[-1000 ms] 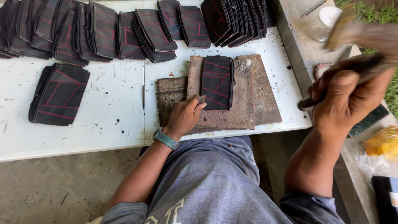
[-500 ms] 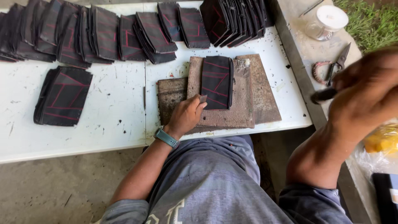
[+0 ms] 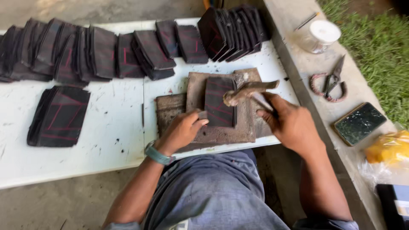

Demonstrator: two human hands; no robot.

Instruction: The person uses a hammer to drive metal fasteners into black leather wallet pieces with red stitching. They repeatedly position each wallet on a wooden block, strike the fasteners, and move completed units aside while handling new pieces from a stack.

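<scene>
A dark folded stack with red stitching (image 3: 219, 102) lies on a rusty metal block (image 3: 213, 132) at the front edge of the white table (image 3: 106, 145). My left hand (image 3: 181, 132) presses against the stack's lower left corner. My right hand (image 3: 292, 123) grips the handle of a hammer (image 3: 247, 91), whose head is down on the stack's right edge. A teal watch band sits on my left wrist.
Several more dark stitched stacks (image 3: 106, 51) line the back of the table, and one stack (image 3: 59, 115) lies alone at the left. On the concrete ledge to the right are a clear lidded jar (image 3: 317, 36), scissors (image 3: 330, 81), a phone (image 3: 360, 123) and a yellow bag (image 3: 390, 147).
My right hand swung the hammer down from high at the right onto the stack. My left hand stayed at the stack's corner.
</scene>
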